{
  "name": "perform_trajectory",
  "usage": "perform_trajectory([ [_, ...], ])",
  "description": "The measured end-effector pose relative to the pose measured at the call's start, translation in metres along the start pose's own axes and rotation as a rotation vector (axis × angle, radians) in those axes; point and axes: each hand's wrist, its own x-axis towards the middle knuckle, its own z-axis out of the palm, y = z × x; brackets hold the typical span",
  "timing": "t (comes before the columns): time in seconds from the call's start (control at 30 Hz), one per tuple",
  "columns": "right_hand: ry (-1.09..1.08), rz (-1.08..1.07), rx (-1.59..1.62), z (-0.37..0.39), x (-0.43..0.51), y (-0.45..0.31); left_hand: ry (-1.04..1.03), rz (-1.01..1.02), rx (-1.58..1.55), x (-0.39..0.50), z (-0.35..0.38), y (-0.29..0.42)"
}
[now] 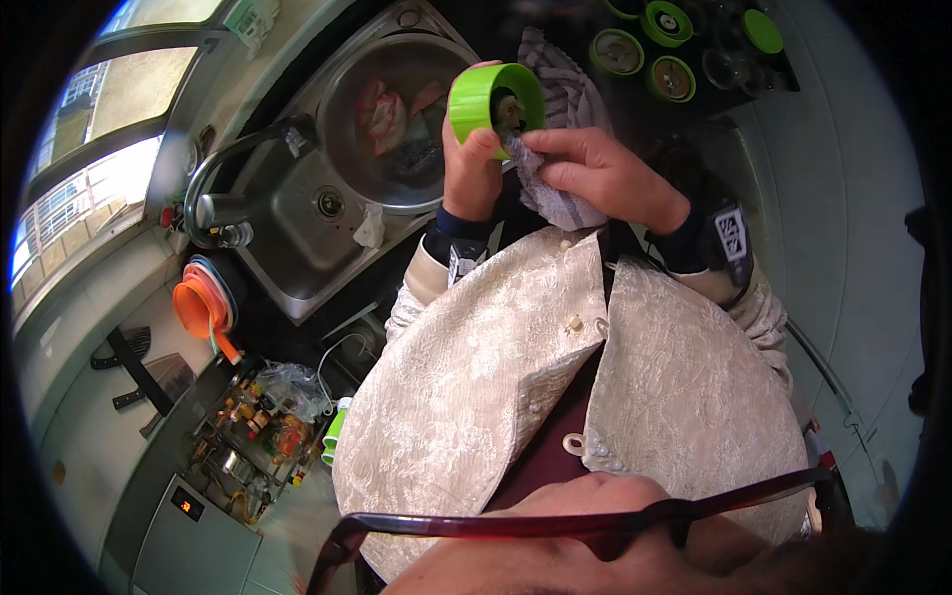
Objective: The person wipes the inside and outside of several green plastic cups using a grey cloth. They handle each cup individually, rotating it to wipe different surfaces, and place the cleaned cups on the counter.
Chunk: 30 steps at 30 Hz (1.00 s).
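Note:
My left hand grips a round green plastic cup-shaped part, its open side turned to the right. Inside it a dark and metallic piece shows, its details unclear. With bent fingers my right hand holds a striped grey terry cloth and presses one edge of it to the lower rim of the green part. The rest of the cloth hangs behind and below the right fingers.
Left of my hands are a steel sink with a faucet and a large metal basin holding wet items. Several green-rimmed parts lie on the dark counter at the top right. An orange ladle and knives are at the left wall.

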Motion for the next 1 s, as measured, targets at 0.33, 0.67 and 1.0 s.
perform_trajectory([
  [0.33,0.462,-0.496,-0.527,-0.027,0.001,-0.022,-0.108,-0.185,-0.134,-0.011,-0.014,0.002],
  [0.67,0.424,-0.612,-0.955,-0.014,0.021,-0.019,-0.1,-0.215,0.014,-0.016,0.01,0.01],
  [1.0,0.259,-0.065,-0.049,-0.012,0.01,0.036,-0.311,0.327,0.643,-0.004,0.007,0.015],
])
